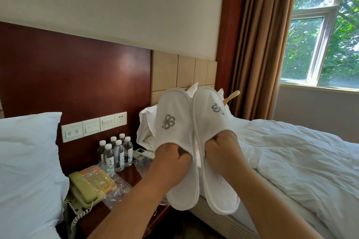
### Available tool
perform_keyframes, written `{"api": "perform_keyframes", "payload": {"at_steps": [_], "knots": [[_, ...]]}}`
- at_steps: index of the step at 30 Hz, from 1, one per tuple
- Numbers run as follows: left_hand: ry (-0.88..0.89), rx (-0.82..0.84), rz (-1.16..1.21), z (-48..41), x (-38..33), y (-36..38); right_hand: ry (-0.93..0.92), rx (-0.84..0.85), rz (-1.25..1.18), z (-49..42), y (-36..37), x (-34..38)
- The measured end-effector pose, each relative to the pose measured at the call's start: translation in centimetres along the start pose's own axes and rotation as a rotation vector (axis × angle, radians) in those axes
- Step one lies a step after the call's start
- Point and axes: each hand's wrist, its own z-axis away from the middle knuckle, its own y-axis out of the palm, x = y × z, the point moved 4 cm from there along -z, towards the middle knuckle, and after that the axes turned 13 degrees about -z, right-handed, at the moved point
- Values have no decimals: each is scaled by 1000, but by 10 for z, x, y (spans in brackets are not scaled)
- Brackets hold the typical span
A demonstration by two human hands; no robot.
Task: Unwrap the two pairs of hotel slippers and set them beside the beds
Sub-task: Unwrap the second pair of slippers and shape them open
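fingertips hidden inside slippers (175,122); bottle labels (108,161) unreadable.

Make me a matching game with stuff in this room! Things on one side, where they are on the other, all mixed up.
Things:
1. slippers
2. water bottles
3. phone
4. curtain

Places:
A. beside the window
B. front of the nightstand, by the left pillow
C. one in each hand, held up
D. back of the nightstand, under the wall switches

Pairs: 1-C, 2-D, 3-B, 4-A
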Motion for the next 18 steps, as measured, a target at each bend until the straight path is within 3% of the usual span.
{"api": "perform_keyframes", "payload": {"at_steps": [6, 12, 18], "knots": [[-20, -36, -362, -6, 8, -4, -47, -11, 280, -3, 0, -9], [-28, 242, -588, -7, 22, 7, -25, 68, 527, -4, 3, -14], [-59, 183, -716, -10, 32, 16, 93, 23, 562, -4, 1, -26]]}}
